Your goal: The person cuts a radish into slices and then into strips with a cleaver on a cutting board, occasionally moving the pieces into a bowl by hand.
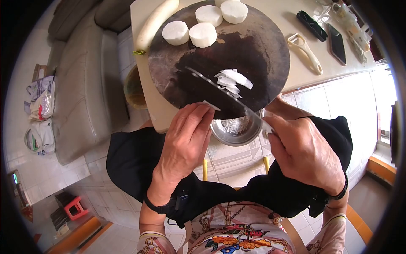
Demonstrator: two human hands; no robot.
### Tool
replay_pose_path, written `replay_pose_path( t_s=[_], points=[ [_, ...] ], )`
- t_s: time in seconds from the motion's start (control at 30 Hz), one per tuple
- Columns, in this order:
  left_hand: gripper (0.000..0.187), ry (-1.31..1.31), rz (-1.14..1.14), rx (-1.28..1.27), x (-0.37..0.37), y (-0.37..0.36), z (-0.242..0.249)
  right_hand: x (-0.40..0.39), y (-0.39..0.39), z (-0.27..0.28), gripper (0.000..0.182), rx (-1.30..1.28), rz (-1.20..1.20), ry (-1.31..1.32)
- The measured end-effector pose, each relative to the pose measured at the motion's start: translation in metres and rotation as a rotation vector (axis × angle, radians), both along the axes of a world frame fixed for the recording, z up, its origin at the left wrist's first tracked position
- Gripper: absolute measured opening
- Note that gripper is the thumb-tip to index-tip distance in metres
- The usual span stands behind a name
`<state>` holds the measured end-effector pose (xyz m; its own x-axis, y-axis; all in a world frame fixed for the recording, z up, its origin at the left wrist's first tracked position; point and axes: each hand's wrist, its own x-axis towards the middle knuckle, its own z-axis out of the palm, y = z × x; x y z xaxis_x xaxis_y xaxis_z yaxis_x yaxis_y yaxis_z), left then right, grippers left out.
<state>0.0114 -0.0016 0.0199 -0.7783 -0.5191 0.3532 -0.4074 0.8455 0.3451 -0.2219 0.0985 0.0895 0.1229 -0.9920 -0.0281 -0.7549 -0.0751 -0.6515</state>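
My right hand [302, 150] is closed around the handle of a kitchen knife [220, 88], its blade angled up and left across the round dark cutting board [167, 78]. At the board's near edge, the fingertips of my left hand [188, 135] pinch a small white radish slice [211, 105]. Thin radish slices [234, 80] lie in a loose pile beyond the blade, apart from my fingers. Below the board's edge, a metal bowl [237, 137] holds white shreds; the board hides part of it. Thick peeled radish chunks [203, 34] stand toward the board's far side.
A whole white radish [155, 25] lies along the table's left edge, beside the board. To the right are a peeler [305, 53], a black phone [336, 44], another black object [312, 25] and clear plastic bags [355, 29]. A grey sofa [86, 93] stands at left.
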Motion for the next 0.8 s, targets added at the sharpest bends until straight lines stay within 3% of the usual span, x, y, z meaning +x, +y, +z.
replay_pose_path(
  t_s=[0.1, 0.53, 0.6, 0.8],
  points=[
    [0.041, 0.032, -0.010, -0.003, 0.002, 0.000, -0.002, 0.005, 0.001, 0.008, 0.025, 0.057, 0.047, -0.018],
    [0.040, 0.035, 0.004, 0.024, 0.001, -0.002, -0.002, 0.007, -0.003, 0.004, 0.025, 0.123, 0.056, -0.087],
    [0.040, 0.044, 0.003, 0.021, 0.001, -0.002, -0.003, 0.008, -0.003, 0.003, 0.013, 0.085, 0.065, -0.092],
    [0.041, 0.041, 0.012, 0.030, 0.001, -0.001, -0.002, 0.014, -0.005, 0.010, 0.023, 0.194, 0.088, -0.046]
  ],
)
